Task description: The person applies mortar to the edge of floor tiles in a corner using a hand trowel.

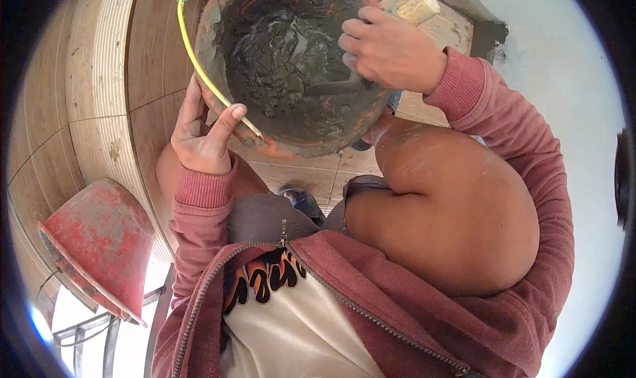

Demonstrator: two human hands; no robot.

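A bucket [217,94] of wet grey mortar [278,60] stands tilted between my knees, its orange wall smeared with mortar. My left hand [204,131] grips the bucket's near-left rim, thumb over the edge beside the yellow wire handle [199,65]. Over the right side of the bucket, my right hand [391,50] is closed around the pale wooden handle [417,7] of what looks like a trowel. Its blade is mostly hidden by my hand and blends with the mortar.
A second, red mortar-stained bucket [109,239] lies tipped at the lower left, near metal railings [109,345]. Wood-look tiles [156,40] cover the floor. A pale wall [556,80] rises close on my right, with wet mortar [489,40] along its base.
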